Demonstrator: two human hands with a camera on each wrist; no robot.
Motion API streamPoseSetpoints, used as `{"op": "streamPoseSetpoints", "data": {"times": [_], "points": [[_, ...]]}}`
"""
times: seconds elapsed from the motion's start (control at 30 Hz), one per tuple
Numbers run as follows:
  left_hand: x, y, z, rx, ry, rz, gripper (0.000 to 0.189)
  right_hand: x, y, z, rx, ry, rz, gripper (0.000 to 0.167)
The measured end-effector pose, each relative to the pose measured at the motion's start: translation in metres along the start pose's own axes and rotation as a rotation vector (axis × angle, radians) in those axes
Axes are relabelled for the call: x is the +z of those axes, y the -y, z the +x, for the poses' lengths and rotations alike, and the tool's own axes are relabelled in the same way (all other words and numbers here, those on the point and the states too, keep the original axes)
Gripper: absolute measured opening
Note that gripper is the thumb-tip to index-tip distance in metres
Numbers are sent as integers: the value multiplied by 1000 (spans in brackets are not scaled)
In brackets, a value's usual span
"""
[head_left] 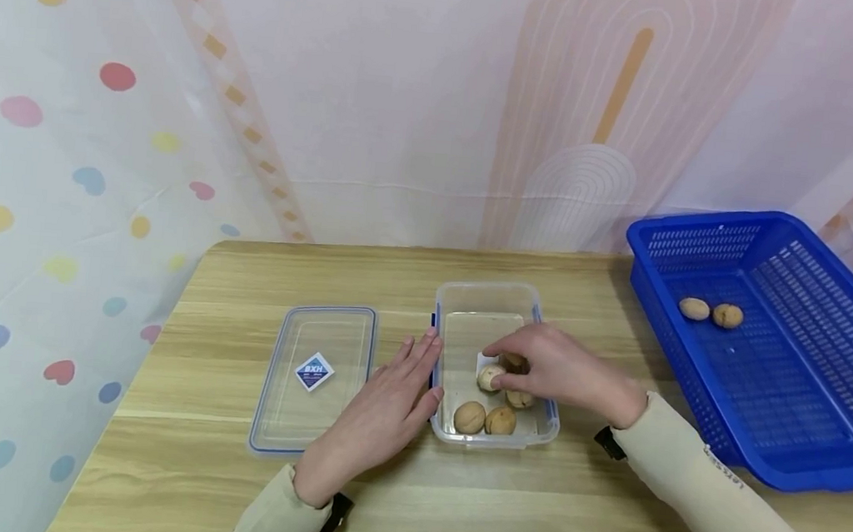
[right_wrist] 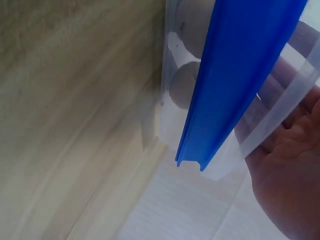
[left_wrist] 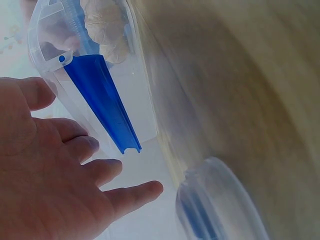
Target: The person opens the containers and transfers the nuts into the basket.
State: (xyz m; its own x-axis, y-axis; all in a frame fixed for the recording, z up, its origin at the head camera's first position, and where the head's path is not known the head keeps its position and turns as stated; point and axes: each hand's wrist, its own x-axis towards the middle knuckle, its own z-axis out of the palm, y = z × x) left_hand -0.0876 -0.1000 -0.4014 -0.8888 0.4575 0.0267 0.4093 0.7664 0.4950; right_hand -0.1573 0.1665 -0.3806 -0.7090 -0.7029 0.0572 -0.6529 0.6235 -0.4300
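Observation:
A clear plastic food container with blue side latches stands on the table, with several walnuts in its near half. Over its right side reaches my right hand, pinching a walnut between thumb and fingers inside the container. From the right wrist, a blue latch and the clear wall partly cover that hand. My left hand lies with fingers extended along the container's left rim. In the left wrist view its loosely spread fingers are beside another blue latch.
Left of the container lies its clear lid, edged in blue and bearing a BXH label. A large blue plastic basket stands at the right with two walnuts in it. A patterned curtain hangs behind the wooden table.

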Motion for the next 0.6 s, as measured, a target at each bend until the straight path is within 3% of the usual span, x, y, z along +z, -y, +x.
{"op": "streamPoseSetpoints", "data": {"times": [0.6], "points": [[0,1,-1,-3,5,-4,63,9,5,2,-4,18,-118,41]]}}
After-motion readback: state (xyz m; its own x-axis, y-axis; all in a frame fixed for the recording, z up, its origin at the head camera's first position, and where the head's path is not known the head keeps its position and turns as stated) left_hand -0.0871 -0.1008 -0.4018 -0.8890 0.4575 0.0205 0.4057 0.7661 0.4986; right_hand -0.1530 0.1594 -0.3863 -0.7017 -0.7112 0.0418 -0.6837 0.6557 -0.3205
